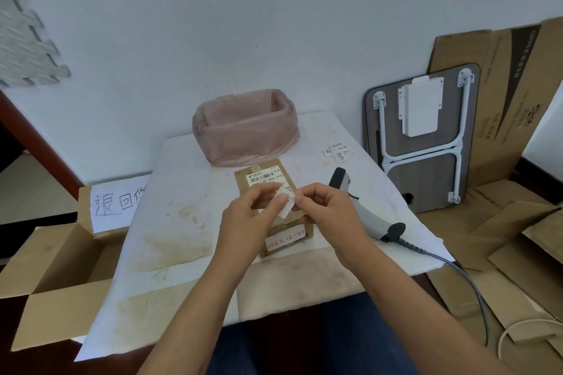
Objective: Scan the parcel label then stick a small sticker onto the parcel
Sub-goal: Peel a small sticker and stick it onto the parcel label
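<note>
A brown cardboard parcel [265, 173] lies flat on the white table [182, 192], its barcode label [265, 177] facing up at the far end and a white strip with red writing [286, 240] at the near end. Above the parcel's middle, my left hand [248, 216] and my right hand [323, 207] meet. Both pinch a small white sticker [285, 204] between thumb and fingers. A grey and black barcode scanner [362, 207] lies on the table just right of my right hand, its cable [457, 271] trailing off the table's right edge.
A bin lined with a pink bag [246, 125] stands behind the parcel. Small white stickers [336, 151] lie at the table's back right. An open cardboard box [58, 256] with a handwritten sign [117, 201] sits left. A folded table [423, 137] and flattened cartons [511, 240] fill the right.
</note>
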Available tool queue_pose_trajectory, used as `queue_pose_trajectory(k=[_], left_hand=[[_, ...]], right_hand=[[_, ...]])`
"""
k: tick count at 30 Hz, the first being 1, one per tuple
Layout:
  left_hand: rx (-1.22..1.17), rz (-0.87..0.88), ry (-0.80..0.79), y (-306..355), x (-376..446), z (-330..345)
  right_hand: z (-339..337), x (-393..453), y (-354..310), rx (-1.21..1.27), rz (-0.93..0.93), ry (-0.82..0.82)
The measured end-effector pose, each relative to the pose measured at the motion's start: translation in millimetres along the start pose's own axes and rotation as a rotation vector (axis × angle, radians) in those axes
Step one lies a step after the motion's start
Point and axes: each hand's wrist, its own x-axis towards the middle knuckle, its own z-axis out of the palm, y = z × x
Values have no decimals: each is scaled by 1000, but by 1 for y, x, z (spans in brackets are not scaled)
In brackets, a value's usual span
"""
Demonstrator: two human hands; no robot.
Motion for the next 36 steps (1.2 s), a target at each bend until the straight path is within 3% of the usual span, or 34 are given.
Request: queue_pose_trajectory(k=[9,13,16,24,31,36], left_hand=[[-205,-75,-64,5,-5,-6],[-255,-92,-54,6,-5,-9],[-249,-88,-49,5,-4,-11],[-15,-22,-78,9,-2,-17],[-97,-14,-129,15,-6,-14],[-183,-28,-32,13,-8,-11]], right_hand=[[-1,-4,-3,-4,-7,-32],[-1,-5,-3,130,41,-28],[-3,-6,-3,181,74,-51],[-5,-7,-5,28,48,-131],[-2,-6,-3,141,129,-102],[-1,-11,-6,171,199,-220]])
